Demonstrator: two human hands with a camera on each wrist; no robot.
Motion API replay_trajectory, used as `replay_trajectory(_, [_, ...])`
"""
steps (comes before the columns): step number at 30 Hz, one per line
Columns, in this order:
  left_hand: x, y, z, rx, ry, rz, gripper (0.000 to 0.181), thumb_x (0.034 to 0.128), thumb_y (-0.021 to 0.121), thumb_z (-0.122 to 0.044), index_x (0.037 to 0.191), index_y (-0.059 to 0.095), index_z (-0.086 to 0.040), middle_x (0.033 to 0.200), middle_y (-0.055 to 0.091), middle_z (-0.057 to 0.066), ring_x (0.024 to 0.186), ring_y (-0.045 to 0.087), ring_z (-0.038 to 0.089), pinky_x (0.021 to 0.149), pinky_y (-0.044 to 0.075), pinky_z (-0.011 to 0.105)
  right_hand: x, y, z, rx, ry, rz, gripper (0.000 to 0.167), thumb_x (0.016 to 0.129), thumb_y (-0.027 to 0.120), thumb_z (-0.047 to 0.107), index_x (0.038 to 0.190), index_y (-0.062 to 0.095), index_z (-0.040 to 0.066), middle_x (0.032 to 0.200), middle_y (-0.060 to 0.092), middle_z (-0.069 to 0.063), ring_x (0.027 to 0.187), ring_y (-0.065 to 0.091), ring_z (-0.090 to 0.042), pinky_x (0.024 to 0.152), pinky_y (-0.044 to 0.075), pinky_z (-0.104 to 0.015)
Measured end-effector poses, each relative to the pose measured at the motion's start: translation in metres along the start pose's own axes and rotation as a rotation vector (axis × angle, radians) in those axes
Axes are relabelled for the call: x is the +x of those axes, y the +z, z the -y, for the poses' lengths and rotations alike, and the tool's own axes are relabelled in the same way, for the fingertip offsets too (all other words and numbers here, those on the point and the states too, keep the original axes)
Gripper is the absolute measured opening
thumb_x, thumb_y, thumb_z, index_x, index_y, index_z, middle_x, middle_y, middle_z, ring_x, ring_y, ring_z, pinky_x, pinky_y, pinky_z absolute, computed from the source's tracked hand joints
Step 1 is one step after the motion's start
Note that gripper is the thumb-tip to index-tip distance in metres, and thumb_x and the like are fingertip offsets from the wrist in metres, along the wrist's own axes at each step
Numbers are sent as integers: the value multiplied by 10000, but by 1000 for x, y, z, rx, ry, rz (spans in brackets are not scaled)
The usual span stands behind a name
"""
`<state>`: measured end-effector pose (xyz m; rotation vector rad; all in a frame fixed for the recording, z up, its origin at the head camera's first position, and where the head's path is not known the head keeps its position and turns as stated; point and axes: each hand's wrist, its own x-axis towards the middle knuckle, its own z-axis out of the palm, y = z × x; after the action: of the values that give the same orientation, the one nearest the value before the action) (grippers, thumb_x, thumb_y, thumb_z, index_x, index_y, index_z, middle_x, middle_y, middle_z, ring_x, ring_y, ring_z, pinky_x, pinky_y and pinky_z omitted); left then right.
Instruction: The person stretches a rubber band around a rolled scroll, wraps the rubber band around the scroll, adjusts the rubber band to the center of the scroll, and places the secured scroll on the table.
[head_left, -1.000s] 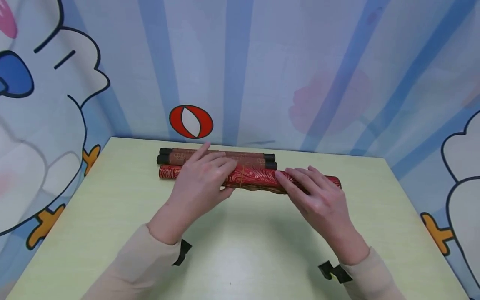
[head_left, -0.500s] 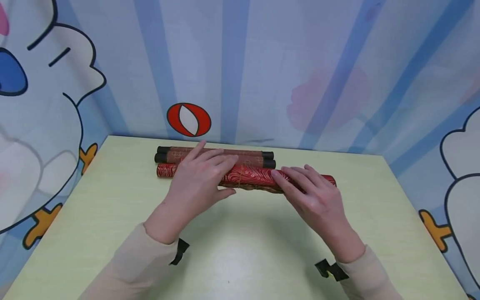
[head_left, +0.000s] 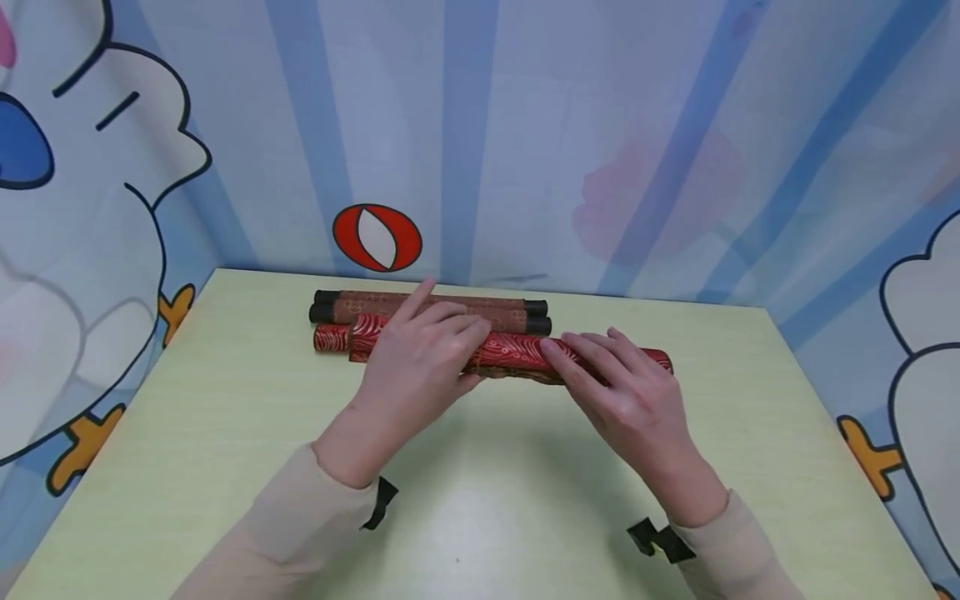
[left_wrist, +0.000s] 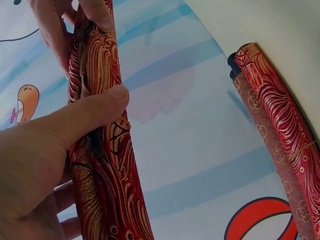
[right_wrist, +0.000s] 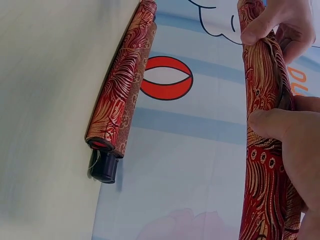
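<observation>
Both hands hold a red-and-gold brocade roll (head_left: 513, 354) lengthwise above the table. My left hand (head_left: 420, 358) grips its left part. In the left wrist view the thumb lies across the front of the roll, with fingers curled behind it. My right hand (head_left: 630, 392) grips the right part; its thumb (right_wrist: 270, 122) presses the front beside a lengthwise fold in the fabric. Just behind, a second red brocade roll (right_wrist: 117, 95) lies on the table, tied with a thin cord. In the head view mostly its left end shows.
Brown patterned rolls (head_left: 510, 318) with black ends lie at the back of the pale table (head_left: 465, 517), against the second red roll. A blue-striped cartoon backdrop (head_left: 525, 167) stands right behind the table's far edge and along both sides.
My left hand has slid a little to the right along the held roll, and that roll's left end now shows. The right hand has shifted only slightly left in view.
</observation>
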<state>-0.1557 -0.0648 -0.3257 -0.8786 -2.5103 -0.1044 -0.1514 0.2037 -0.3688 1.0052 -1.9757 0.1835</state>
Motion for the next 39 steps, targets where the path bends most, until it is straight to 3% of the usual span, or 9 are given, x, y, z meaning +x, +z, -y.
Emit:
replay_trajectory(5, [2, 1, -1, 18, 6, 7, 548, 743, 990, -449, 1177, 806, -170, 1172, 806, 4, 1183, 724, 218, 1261, 333, 569, 0, 3, 2, 14, -2, -1, 326, 1132, 553, 199, 1404, 724, 143, 1173, 783, -146, 1014, 747, -353, 911, 616, -592])
replay_trajectory(10, [1, 4, -1, -21, 21, 13, 614, 752, 970, -489, 1248, 794, -172, 1206, 800, -8, 1201, 726, 221, 1274, 294, 588, -1, 6, 3, 44, -4, 6, 333, 1130, 555, 215, 1414, 716, 150, 1190, 779, -146, 1038, 744, -351, 908, 613, -606])
replay_trajectory(15, [-5, 0, 5, -4, -16, 28, 764, 734, 966, -549, 1353, 745, -161, 1311, 763, 21, 1266, 691, 239, 1274, 281, 606, -5, 4, 1, 38, 0, 26, 336, 1136, 532, 216, 1406, 721, 150, 1196, 779, -134, 1040, 747, -339, 907, 615, -600])
replay_trajectory(20, [-7, -4, 10, 11, -30, 56, 586, 750, 993, -414, 1230, 779, -155, 1183, 796, 25, 1159, 725, 235, 1272, 291, 603, -6, 2, 0, 26, 0, 14, 325, 1128, 545, 192, 1385, 738, 147, 1176, 784, -133, 1021, 750, -344, 899, 619, -596])
replay_trajectory(25, [-4, 0, 5, -2, -4, 65, 419, 793, 964, -323, 1130, 783, -153, 1108, 802, 20, 1079, 740, 237, 1255, 327, 598, -5, 1, 3, 24, -1, 17, 329, 1132, 537, 204, 1387, 736, 145, 1167, 786, -136, 1007, 752, -337, 891, 624, -588])
replay_trajectory(29, [2, 3, -1, 12, 13, 77, 452, 787, 975, -354, 1151, 786, -166, 1126, 804, 17, 1088, 743, 233, 1256, 331, 592, -2, 3, 5, 33, -3, -4, 315, 1125, 564, 200, 1378, 742, 143, 1160, 787, -129, 999, 753, -327, 879, 629, -582])
replay_trajectory(34, [7, 6, -5, -8, 27, 44, 492, 776, 983, -385, 1171, 789, -163, 1145, 808, 19, 1098, 752, 221, 1248, 358, 565, -1, 6, 5, 46, 5, -15, 317, 1119, 574, 191, 1387, 736, 141, 1156, 784, -130, 997, 751, -336, 868, 632, -584])
replay_trajectory(39, [1, 1, 0, -20, -2, 43, 639, 765, 971, -473, 1287, 765, -167, 1241, 785, 21, 1191, 721, 224, 1253, 343, 579, -3, 6, 4, 42, 3, -4, 327, 1127, 559, 201, 1402, 727, 146, 1172, 780, -130, 1011, 749, -338, 879, 627, -591])
